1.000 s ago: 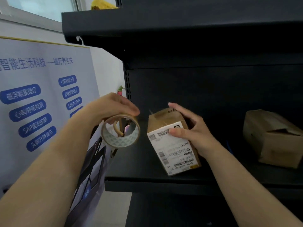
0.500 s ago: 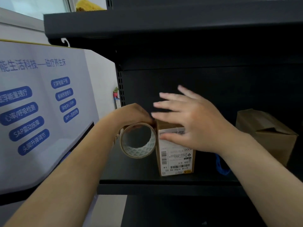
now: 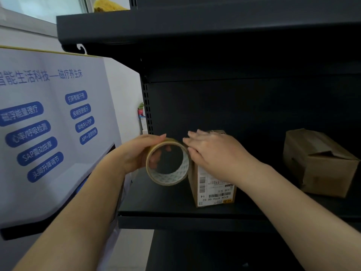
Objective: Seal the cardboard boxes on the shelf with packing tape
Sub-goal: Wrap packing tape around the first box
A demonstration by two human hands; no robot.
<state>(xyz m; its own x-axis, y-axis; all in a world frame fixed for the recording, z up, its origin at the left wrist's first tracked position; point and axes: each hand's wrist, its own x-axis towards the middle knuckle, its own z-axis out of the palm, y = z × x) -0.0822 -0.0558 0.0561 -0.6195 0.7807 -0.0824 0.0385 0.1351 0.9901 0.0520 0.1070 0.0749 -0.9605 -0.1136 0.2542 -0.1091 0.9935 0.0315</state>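
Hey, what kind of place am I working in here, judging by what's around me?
Probably a stockroom or shop back area. Dark metal shelving holds cardboard boxes, one with a barcoded shipping label, another plain. A promotional poster with printed Chinese text stands beside the shelf.

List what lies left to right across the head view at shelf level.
Poster → left hand → tape roll → labelled box → plain box. The right hand overlaps the labelled box, so it is left out of the order.
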